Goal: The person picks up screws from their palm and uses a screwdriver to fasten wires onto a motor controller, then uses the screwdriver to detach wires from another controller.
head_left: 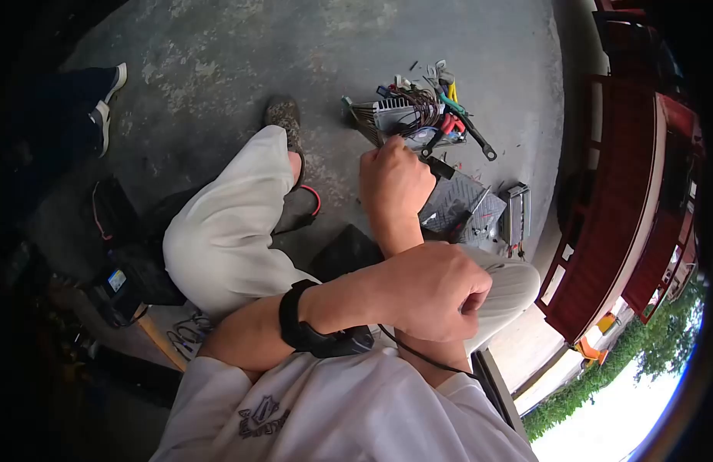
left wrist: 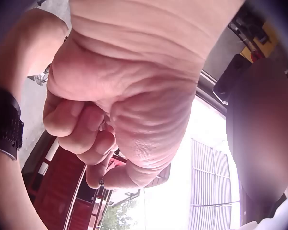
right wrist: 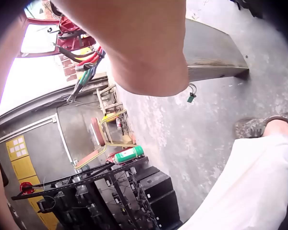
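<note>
My left hand (head_left: 426,292), fingers curled, crosses over the right forearm in the head view. In the left wrist view its thumb and forefinger tips pinch a tiny dark screw-like piece (left wrist: 102,182). Farther forward, my right hand (head_left: 399,181) is curled with its back up, close to a finned metal case (head_left: 364,119); its palm side is hidden, and I cannot tell what it holds. Brown wire (head_left: 422,112), red-handled pliers (head_left: 451,123) and other tools lie heaped on the case. A small green connector (right wrist: 190,97) hangs on wires beside a grey metal housing (right wrist: 211,45).
Right of the right hand lie a patterned grey plate (head_left: 468,204) and a silver finned unit (head_left: 515,215). A black box (head_left: 345,254) stands between my legs. Another person's shoes (head_left: 102,127) are at far left. Red truck bodies (head_left: 610,208) stand at right; a black rack (right wrist: 101,196) is low in the right wrist view.
</note>
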Demonstrator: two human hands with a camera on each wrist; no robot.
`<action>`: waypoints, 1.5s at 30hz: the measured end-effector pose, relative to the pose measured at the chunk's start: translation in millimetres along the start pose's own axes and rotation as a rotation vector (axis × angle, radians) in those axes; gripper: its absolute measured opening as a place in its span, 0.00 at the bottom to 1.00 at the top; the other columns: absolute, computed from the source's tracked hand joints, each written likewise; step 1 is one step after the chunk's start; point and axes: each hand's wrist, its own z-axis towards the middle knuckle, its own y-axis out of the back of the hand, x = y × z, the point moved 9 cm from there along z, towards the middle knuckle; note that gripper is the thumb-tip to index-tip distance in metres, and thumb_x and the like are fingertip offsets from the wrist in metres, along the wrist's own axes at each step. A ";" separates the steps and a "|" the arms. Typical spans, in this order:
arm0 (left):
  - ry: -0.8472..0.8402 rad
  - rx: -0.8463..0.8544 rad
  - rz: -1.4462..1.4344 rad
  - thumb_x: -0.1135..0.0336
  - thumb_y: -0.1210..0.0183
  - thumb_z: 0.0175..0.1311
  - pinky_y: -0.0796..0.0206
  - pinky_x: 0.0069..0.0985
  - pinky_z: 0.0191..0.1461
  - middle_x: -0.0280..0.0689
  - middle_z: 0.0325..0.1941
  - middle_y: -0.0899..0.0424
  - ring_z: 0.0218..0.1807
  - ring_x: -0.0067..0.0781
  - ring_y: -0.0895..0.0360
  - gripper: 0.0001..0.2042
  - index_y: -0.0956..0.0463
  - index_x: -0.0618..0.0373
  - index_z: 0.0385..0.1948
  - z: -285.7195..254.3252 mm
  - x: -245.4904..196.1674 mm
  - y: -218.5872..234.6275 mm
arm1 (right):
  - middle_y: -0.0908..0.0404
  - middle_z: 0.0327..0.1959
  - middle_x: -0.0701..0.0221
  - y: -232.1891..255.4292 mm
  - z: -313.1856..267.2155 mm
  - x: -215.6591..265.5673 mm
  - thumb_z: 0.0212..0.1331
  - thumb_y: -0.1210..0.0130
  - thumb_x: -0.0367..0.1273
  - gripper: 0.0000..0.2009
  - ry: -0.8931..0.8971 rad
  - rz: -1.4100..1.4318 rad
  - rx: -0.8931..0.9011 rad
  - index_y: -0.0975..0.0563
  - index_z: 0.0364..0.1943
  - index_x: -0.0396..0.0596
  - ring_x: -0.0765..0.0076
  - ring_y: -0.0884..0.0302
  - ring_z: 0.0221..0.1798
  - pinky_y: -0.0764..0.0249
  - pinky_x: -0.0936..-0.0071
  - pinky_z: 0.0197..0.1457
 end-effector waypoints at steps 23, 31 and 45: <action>-0.039 -0.057 -0.001 0.71 0.39 0.46 0.28 0.39 0.32 0.46 0.20 0.18 0.26 0.50 0.17 0.05 0.23 0.62 0.18 3.3 0.1 -6.0 | 0.14 0.26 0.57 3.5 1.4 5.5 0.52 0.45 0.34 0.07 -0.013 -0.070 0.009 0.22 0.26 0.46 0.47 0.13 0.30 0.17 0.53 0.35; -0.009 -0.028 -0.008 0.70 0.39 0.42 0.28 0.40 0.31 0.44 0.19 0.19 0.26 0.49 0.18 0.05 0.23 0.61 0.16 7.2 2.7 -7.3 | 0.16 0.21 0.58 7.8 -0.9 8.3 0.51 0.42 0.36 0.09 0.051 -0.134 -0.129 0.24 0.22 0.47 0.47 0.14 0.25 0.18 0.54 0.30; 0.000 -0.009 -0.007 0.68 0.38 0.43 0.25 0.40 0.34 0.46 0.21 0.17 0.27 0.49 0.17 0.06 0.20 0.61 0.19 8.2 -2.0 -5.3 | 0.15 0.25 0.53 5.3 0.1 4.4 0.49 0.42 0.37 0.10 -0.026 -0.059 -0.044 0.18 0.29 0.45 0.41 0.15 0.31 0.19 0.49 0.38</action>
